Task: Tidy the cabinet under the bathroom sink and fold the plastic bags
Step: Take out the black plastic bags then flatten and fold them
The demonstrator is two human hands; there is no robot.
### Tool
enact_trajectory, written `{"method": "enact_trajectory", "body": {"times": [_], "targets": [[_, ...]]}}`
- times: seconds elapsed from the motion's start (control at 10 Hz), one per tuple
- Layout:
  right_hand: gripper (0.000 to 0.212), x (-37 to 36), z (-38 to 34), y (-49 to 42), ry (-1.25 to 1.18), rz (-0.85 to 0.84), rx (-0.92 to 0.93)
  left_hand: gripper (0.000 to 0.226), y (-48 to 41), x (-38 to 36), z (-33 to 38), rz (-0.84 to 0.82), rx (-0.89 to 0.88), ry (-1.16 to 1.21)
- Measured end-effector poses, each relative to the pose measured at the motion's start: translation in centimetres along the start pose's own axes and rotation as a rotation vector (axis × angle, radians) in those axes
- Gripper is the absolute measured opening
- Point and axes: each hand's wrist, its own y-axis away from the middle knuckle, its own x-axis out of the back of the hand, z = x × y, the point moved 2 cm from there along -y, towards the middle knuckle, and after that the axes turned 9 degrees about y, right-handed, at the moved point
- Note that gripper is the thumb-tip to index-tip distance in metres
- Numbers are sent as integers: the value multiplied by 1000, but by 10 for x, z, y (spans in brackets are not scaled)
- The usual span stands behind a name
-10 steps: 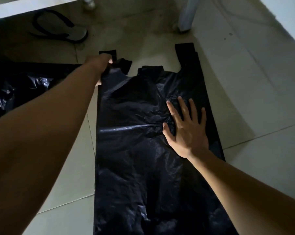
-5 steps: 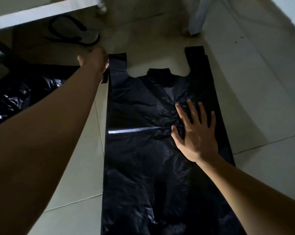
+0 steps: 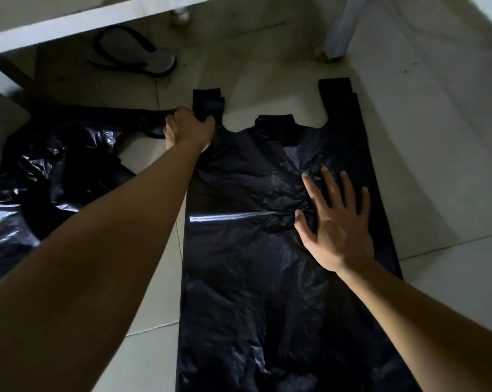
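The black plastic bag (image 3: 253, 292) lies flat on the floor tiles (image 3: 451, 292), running from six o'clock up to its handles at twelve; our right hand (image 3: 338, 222) presses on it, fingers straight and spread, at two o'clock from its middle; our left hand (image 3: 189, 128), at eleven, curls its fingers round the base of the left handle (image 3: 208, 101); crumpled black bags (image 3: 41, 171) lie at nine; a sandal (image 3: 134, 55) lies beyond.

The plastic bag (image 3: 253, 278) mid-frame is plain black, the bag heap (image 3: 55, 171) at left glossy black, the floor tiles (image 3: 451, 137) pale greyish white, and the flip-flop (image 3: 154, 59) at upper left white with black straps.
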Motion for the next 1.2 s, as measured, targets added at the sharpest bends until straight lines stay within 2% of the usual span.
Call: {"method": "enact_trajectory", "body": {"times": [0.1,0.2,0.3,0.4,0.5,0.6,0.7,0.8,0.9,1.0,1.1,1.2], "targets": [[71,0,-1,0,3,6,1,48,-3,4,9,28,-32,21],[71,0,0,0,10,1,0,50,-12,1,18,-3,8,56],[71,1,0,0,9,9,-2,85,-20,-1,22,7,77,59],[71,1,0,-1,7,15,-1,82,-24,-3,27,25,107,58],[71,1,0,-1,6,8,-1,61,-25,-3,32,19,86,86],[71,1,0,-1,1,6,1,27,-27,-1,35,-33,44,190],[71,2,0,-1,-3,1,0,36,-29,12,32,-14,95,384],[71,2,0,0,-4,6,-1,28,-32,17,28,-117,238,615],[71,1,1,0,-13,11,-1,19,-32,19,29,-162,318,698],[70,0,1,0,-10,15,-2,23,-35,21,30,-114,347,657],[70,-1,1,-1,-14,19,-4,66,-24,19,30,108,273,329],[71,-1,1,0,-16,19,3,63,29,3,27,268,-175,-24]]}}
